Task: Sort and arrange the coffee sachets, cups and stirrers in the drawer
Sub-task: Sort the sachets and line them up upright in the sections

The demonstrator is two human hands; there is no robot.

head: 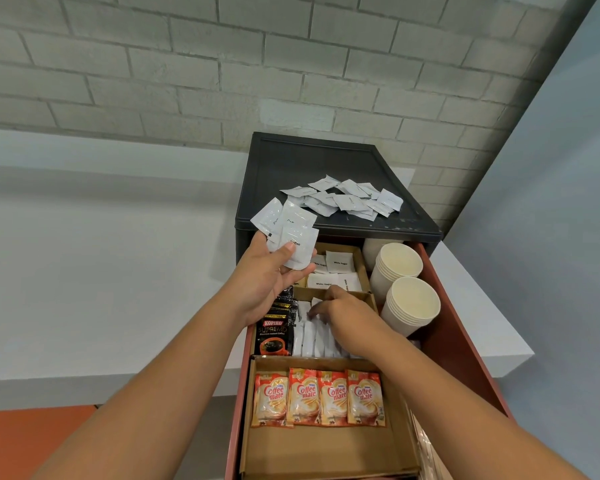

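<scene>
My left hand (267, 275) holds a fan of white coffee sachets (290, 230) above the open drawer (461, 327). My right hand (343, 311) reaches into the middle cardboard compartment, its fingertips on a row of upright white sachets (310, 336). More white sachets (347, 199) lie loose on the dark cabinet top (309, 161). White sugar sachets (336, 271) fill the far compartment. Black Kopiko sachets (274, 332) stand at the left. Four Coffee mate sachets (317, 396) line the near cardboard box. Two stacks of paper cups (409, 299) lie on the right.
The drawer unit stands on a white ledge (482, 317) against a grey brick wall. A clear wrapped bundle (426, 441) lies along the drawer's right side, near the front. An orange floor patch (32, 441) shows at the lower left.
</scene>
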